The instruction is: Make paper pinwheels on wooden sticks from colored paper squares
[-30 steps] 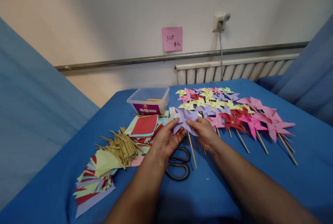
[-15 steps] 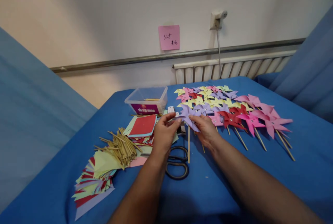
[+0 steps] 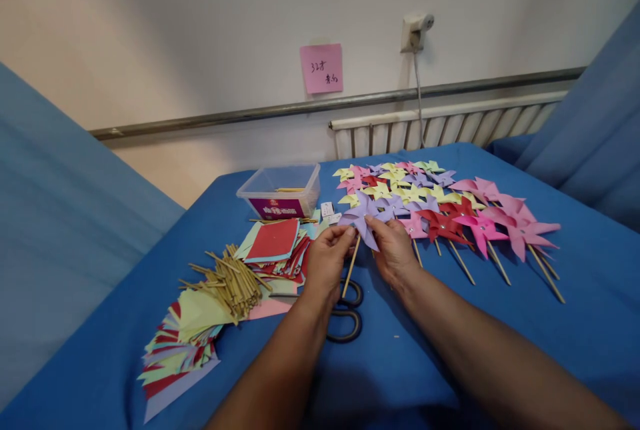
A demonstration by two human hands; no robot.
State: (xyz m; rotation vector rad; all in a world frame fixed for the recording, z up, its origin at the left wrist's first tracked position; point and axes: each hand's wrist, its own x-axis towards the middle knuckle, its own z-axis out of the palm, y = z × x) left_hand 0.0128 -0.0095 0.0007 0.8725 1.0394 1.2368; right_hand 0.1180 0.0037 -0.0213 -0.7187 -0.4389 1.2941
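Note:
A lavender paper pinwheel [image 3: 364, 214] on a thin wooden stick [image 3: 351, 267] is held up between my two hands, its stick slanting down to the left. My left hand [image 3: 331, 251] is closed with thumb and fingers around the top of the stick, just under the paper. My right hand [image 3: 393, 247] pinches the pinwheel's lower right side, thumb on the front. Below them, black-handled scissors [image 3: 353, 325] lie on the blue cloth, with the blades partly hidden by my left forearm. Rows of finished-looking pinwheels [image 3: 443, 227] in red, pink, yellow and lavender lie behind and to the right.
On the left are a heap of short sticks [image 3: 235, 283], a fanned stack of cut paper [image 3: 183, 350] and a pile of square sheets [image 3: 273, 241]. A clear plastic box [image 3: 280, 190] stands behind them, beside small white boxes [image 3: 327, 210]. Blue curtains [image 3: 75, 237] hang at both sides.
The pinwheel's stick has swung from upright to a leftward slant. My left hand has shifted slightly right and closer to the stick. The view has moved a little.

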